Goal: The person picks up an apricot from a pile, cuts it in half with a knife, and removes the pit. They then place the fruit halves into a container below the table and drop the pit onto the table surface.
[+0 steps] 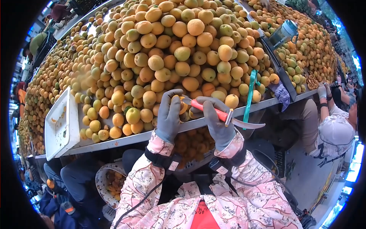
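My left hand point(170, 116), in a grey glove, is closed around an apricot point(183, 107) that is mostly hidden by the fingers. In my right hand point(219, 124), gloved alike, is a red-handled knife point(209, 109). Its long curved blade point(248, 124) points away to the right, while a short metal tip at the other end of the handle touches or nearly touches the apricot. Both hands are above the table's metal front edge point(141, 136). Right behind them rises a large heap of yellow-orange apricots point(183, 53).
A white plastic tray point(63, 122) stands at the left edge. Below are a bucket point(102, 177) and a crate, both holding fruit pieces. A teal strip point(250, 97) hangs over the edge. A bottle point(283, 34) and purple cloth point(281, 95) lie right. Other people sit on both sides.
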`<state>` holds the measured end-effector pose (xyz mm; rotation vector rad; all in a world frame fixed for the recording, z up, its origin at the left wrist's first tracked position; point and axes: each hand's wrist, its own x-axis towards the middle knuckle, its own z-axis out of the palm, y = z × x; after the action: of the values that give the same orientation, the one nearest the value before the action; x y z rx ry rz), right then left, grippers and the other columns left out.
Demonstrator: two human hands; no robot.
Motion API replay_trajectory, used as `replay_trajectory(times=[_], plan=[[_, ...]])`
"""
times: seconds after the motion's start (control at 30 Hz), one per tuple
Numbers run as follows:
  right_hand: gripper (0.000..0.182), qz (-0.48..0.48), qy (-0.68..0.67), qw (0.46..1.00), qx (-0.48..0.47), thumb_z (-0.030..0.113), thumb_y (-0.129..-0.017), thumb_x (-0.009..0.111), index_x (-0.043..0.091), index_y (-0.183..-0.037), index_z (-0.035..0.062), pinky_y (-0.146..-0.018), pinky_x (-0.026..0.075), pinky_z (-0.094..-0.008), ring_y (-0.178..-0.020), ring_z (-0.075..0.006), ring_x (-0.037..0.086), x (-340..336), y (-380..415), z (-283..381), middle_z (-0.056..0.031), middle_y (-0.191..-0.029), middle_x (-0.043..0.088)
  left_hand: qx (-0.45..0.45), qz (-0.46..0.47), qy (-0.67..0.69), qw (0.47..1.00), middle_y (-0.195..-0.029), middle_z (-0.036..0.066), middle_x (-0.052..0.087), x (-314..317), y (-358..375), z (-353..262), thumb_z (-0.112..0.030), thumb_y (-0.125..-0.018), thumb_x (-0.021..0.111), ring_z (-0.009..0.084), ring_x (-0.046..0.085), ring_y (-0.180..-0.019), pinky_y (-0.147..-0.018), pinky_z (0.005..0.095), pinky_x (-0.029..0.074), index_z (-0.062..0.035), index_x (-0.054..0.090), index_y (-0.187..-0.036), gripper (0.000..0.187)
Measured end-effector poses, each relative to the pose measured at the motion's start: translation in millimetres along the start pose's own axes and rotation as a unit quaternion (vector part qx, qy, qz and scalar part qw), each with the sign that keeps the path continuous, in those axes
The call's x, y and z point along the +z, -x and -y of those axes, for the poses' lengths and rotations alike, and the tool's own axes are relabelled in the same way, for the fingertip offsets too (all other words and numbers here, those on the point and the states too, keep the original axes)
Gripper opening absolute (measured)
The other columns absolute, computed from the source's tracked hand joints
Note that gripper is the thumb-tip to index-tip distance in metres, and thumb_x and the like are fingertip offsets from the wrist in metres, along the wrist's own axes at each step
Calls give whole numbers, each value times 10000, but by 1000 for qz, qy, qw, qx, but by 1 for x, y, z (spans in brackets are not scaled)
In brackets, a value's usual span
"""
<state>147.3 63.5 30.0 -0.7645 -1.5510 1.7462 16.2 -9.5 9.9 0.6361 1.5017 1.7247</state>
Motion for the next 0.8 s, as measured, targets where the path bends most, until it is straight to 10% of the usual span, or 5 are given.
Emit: replay_trajectory(times=[0.23, 0.4, 0.67, 0.73, 0.8], plan=[[304, -45, -113, 991, 63, 216, -951, 489, 568, -1096, -39, -768, 499, -264, -823, -162, 635, 13, 3, -14, -128, -962, 644, 115, -45, -38, 992, -905, 66, 549, 5, -1, 20, -142, -973, 415, 114, 525, -807, -721, 235, 442, -15, 478, -1138, 218], [187, -22, 135, 981, -141, 147, -898, 552, 624, -976, -7, -662, 480, -283, -739, -159, 600, 4, -2, -16, -102, -861, 646, 101, -34, -98, 989, -908, 77, 540, 5, 1, 20, -117, -965, 422, 143, 541, -827, -746, 253, 446, -4, 464, -1136, 209], [246, 27, 38, 997, -67, 210, -922, 530, 585, -1028, -5, -713, 509, -284, -786, -182, 631, -12, -6, -30, -118, -927, 642, 173, -29, -188, 966, -941, 108, 537, 2, -5, 34, -97, -949, 443, 179, 541, -856, -771, 265, 441, 2, 498, -1086, 177], [315, 43, -120, 982, 143, 250, -955, 484, 577, -1070, -28, -793, 527, -288, -881, -184, 650, -19, -12, -10, -120, -996, 634, 158, 11, -172, 972, -944, 104, 545, 0, -6, 31, -96, -944, 453, 171, 538, -860, -774, 266, 441, 5, 520, -1058, 166], [330, 46, -136, 981, 129, 260, -953, 486, 576, -1062, -38, -814, 538, -306, -893, -188, 651, -20, -10, -16, -129, -1000, 633, 154, 24, -162, 974, -941, 95, 547, 0, -6, 26, -99, -943, 452, 164, 534, -854, -778, 265, 439, 4, 528, -1055, 170]])
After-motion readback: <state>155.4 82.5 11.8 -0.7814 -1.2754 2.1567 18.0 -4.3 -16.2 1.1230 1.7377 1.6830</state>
